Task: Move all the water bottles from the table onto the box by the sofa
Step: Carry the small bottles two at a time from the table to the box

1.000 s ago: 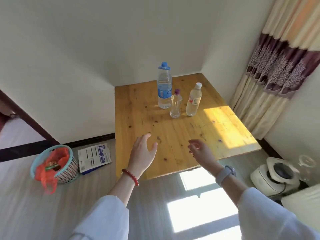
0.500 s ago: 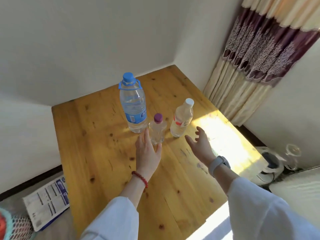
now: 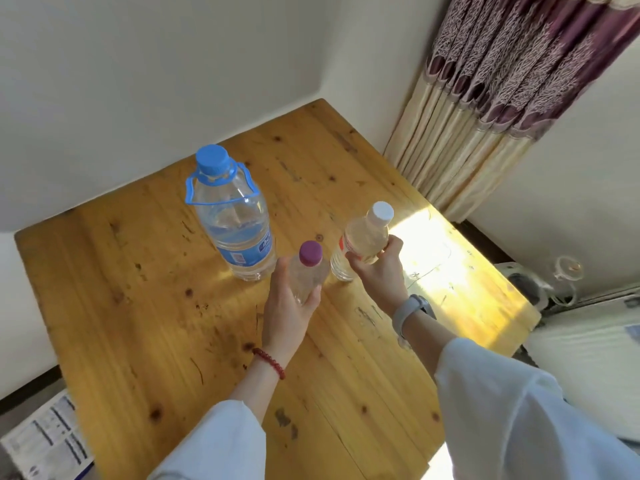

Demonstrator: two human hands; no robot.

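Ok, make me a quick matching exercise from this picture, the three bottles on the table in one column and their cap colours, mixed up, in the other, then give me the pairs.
Column one:
1. large bottle with carry handle
2. small bottle held by the left hand
3. bottle held by the right hand

Column two:
A. white cap
B. blue cap
C. purple cap

Pairs: 1-B, 2-C, 3-A

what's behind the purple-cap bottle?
The big blue-cap bottle stands behind the purple-cap bottle, on the table. The left hand covers the purple-cap bottle's lower part, so its base is hidden.
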